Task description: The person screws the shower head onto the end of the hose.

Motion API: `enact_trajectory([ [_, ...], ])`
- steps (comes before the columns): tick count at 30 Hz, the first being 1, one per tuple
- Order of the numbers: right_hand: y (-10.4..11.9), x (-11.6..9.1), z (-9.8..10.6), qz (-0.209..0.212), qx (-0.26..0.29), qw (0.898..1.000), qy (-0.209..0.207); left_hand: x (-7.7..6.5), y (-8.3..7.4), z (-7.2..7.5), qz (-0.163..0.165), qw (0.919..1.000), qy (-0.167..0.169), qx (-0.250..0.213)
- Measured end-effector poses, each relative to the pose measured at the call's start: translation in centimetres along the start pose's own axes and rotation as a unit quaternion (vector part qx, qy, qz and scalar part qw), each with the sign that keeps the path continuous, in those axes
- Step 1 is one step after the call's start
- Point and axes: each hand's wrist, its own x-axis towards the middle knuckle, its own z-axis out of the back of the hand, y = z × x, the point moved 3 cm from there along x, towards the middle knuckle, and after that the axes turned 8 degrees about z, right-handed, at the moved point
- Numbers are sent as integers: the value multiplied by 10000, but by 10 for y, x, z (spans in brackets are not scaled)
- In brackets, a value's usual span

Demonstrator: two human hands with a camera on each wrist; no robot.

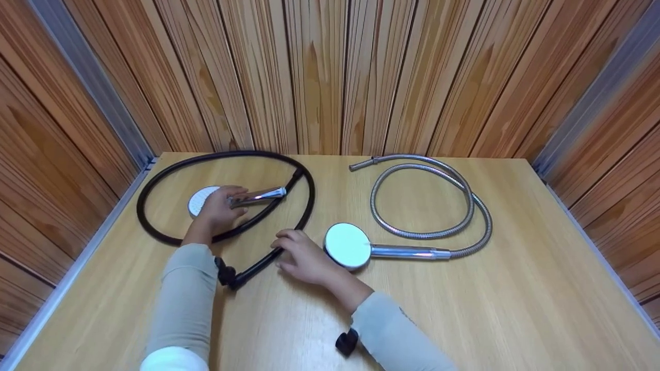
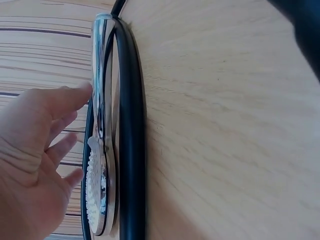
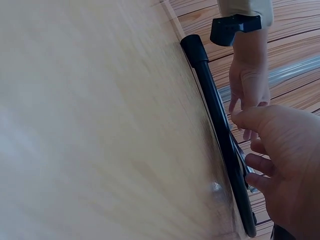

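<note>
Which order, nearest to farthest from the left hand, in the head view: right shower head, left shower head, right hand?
1. Left shower head: right at the left hand, partly covered by it.
2. Right hand: off to the right, nearer the camera.
3. Right shower head: just beyond the right hand, farther right.

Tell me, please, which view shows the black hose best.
The head view: the black hose shows its loop and both ends. Left wrist shows a stretch beside a shower head; right wrist, one end and some length.
</note>
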Motion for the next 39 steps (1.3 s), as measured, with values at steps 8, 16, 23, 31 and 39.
enact_trajectory([
  [8,0,0,0,-21,38,10000,21,4,1,-5,165,9958,156,892],
  [16,0,0,-1,66,-43,10000,53,1,0,-4,313,9905,66,1334],
  [23,0,-2,0,53,-12,10000,20,-5,-1,5,177,9859,-321,1634],
  [31,0,-1,0,9,-58,10000,67,-8,26,8,339,9906,-265,1300],
  [39,-2,-1,-1,104,444,9990,17,-15,39,12,395,9958,-395,731],
])
